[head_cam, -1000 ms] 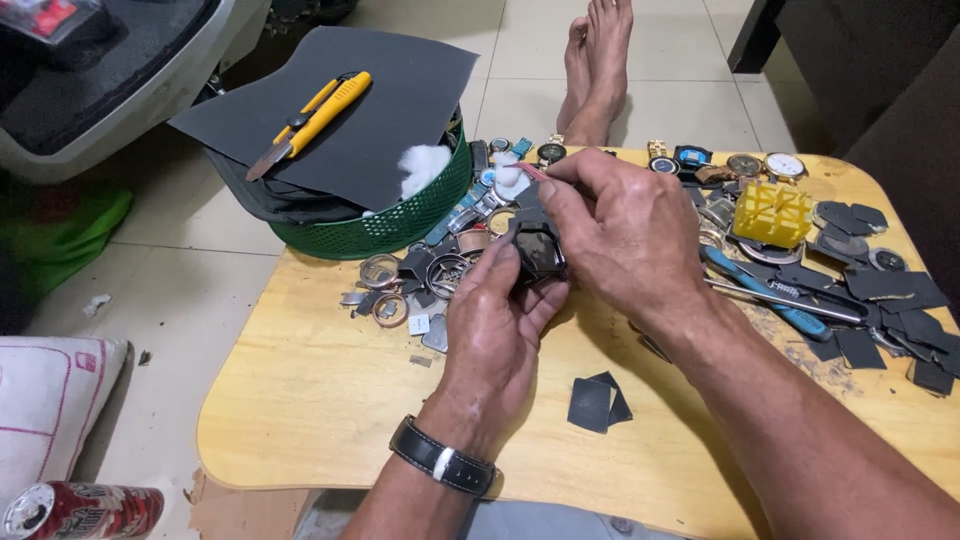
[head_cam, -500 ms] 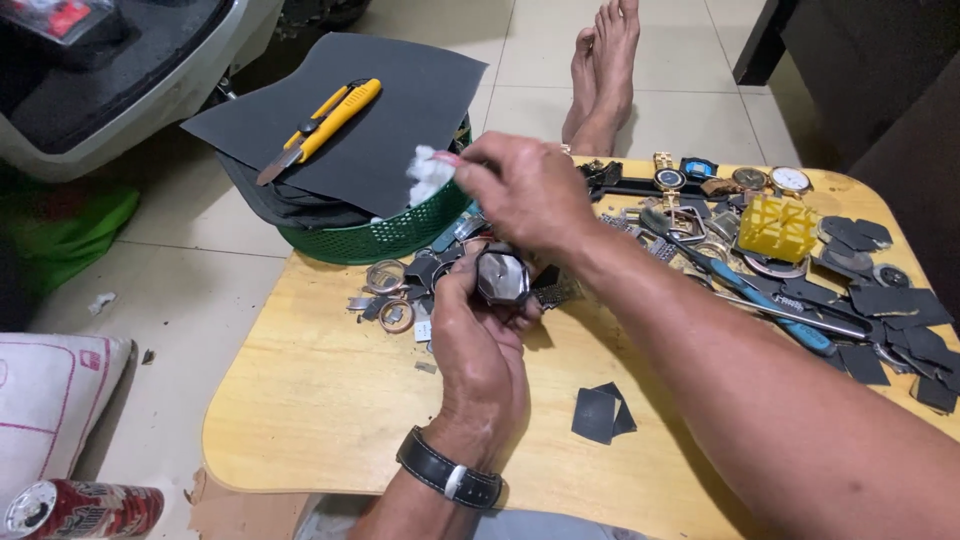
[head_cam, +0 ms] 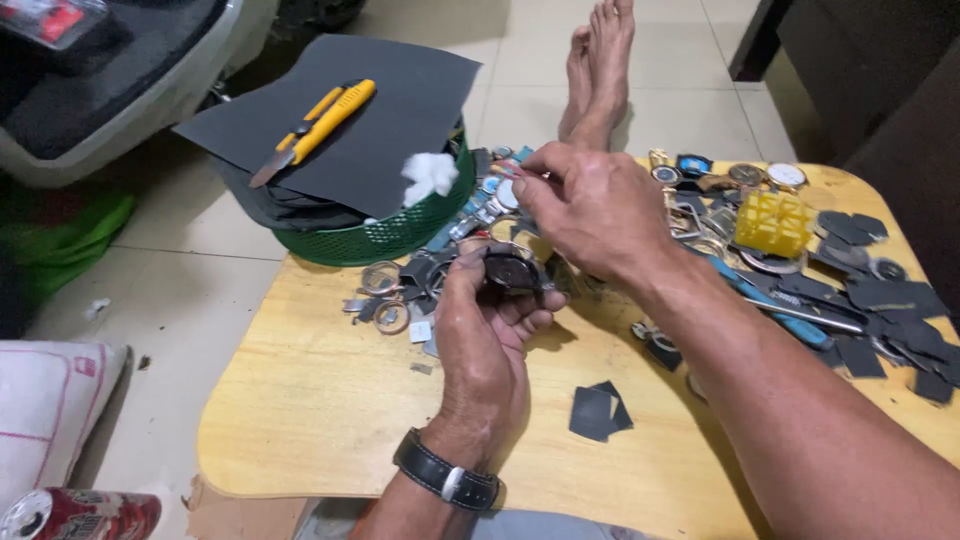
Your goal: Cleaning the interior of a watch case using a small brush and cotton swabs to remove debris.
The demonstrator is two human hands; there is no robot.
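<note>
My left hand holds a round dark watch case over the low wooden table; a black strap watch is on that wrist. My right hand hovers just above and beyond it, thumb and forefinger pinched on a small thin piece that is too small to identify. That pinch is right of a white cotton wad on the rim of a green basket. Loose watch parts and rings lie beneath both hands.
Black sandpaper sheets cover the basket, with a yellow utility knife on top. At the right lie a yellow plastic block, a blue-handled tool, watch faces and dark cut pieces. Black squares lie near me. A red can and my bare feet are on the floor.
My right hand left the watch case, reached left to the cotton wad on the basket, then drew back a little to the right. My left hand kept hold of the case.
</note>
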